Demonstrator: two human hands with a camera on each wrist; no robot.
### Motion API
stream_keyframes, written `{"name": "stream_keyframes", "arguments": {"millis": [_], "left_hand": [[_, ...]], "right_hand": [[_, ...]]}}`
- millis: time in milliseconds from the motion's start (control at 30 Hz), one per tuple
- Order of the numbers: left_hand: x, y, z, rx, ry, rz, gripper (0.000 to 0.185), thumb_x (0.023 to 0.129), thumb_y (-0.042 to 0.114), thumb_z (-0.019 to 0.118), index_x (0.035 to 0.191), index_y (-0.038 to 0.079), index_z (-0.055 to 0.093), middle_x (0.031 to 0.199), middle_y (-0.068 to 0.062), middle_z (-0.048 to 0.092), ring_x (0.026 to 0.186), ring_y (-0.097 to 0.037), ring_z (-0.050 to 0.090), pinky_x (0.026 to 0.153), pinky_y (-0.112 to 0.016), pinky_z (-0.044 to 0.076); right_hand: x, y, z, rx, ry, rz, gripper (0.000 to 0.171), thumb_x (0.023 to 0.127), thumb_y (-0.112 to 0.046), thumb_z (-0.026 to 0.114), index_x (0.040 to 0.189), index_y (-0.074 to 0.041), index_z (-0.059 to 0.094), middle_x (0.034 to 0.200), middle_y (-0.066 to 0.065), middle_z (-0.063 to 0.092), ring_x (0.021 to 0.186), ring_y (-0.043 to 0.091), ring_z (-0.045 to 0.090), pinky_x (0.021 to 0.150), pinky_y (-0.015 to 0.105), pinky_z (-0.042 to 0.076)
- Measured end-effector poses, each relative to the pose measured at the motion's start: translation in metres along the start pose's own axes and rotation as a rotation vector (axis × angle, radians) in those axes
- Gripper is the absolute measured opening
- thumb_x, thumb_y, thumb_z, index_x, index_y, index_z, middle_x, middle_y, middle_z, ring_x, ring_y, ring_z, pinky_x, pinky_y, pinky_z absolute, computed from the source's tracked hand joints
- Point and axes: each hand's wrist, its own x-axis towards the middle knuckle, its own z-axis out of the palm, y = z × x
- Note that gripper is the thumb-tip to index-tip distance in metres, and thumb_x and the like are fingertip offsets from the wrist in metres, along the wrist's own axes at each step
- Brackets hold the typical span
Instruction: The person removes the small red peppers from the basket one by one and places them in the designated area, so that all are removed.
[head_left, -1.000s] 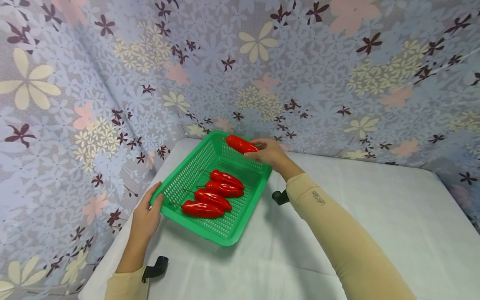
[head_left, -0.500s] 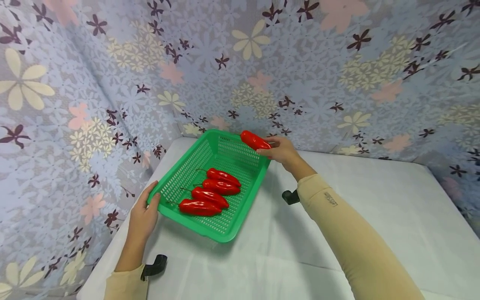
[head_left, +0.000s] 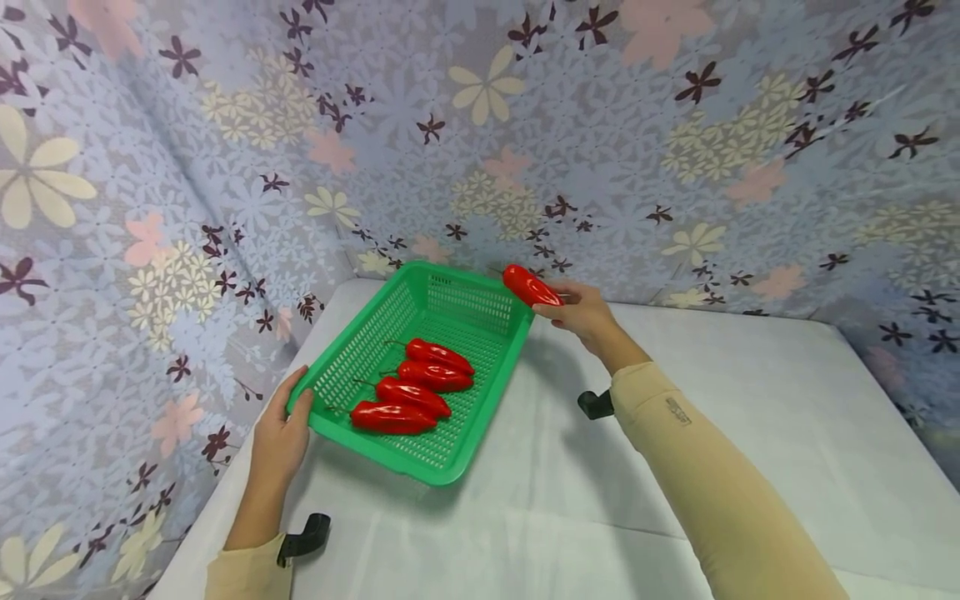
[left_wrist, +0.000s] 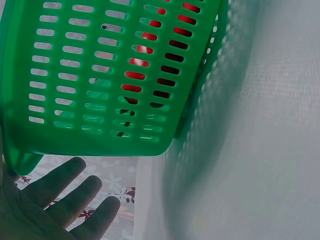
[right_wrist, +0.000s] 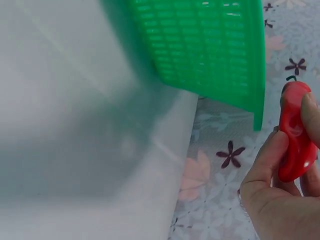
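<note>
A green slotted basket sits on the white table near its far left corner, with several red peppers lying inside. My left hand grips the basket's near left corner, thumb on the rim. In the left wrist view its fingers stretch out below the basket. My right hand pinches another red pepper in the air, just beyond the basket's far right corner. The right wrist view shows that pepper between thumb and fingers, beside the basket wall.
Floral cloth walls close in the table at the back and left, right behind the basket. The white table cover stretches to the right and front. Black wrist mounts sit on both arms.
My right hand has carried the red pepper to the right, from over the basket's far wall to beyond its far right corner. The left hand has kept its hold on the basket.
</note>
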Motion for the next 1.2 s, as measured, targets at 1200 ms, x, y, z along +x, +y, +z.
{"name": "stream_keyframes", "arguments": {"millis": [1200], "left_hand": [[-0.007, 0.005, 0.003, -0.017, 0.014, -0.034, 0.054, 0.106, 0.047, 0.039, 0.157, 0.028, 0.039, 0.159, -0.011, 0.036, 0.135, -0.036, 0.039, 0.106, -0.061, 0.030]], "right_hand": [[-0.035, 0.093, -0.063, 0.180, 0.368, 0.223, 0.066, 0.091, -0.019, 0.077, 0.147, -0.002, 0.046, 0.148, 0.018, 0.043, 0.114, 0.028, 0.054, 0.095, 0.032, 0.051]]}}
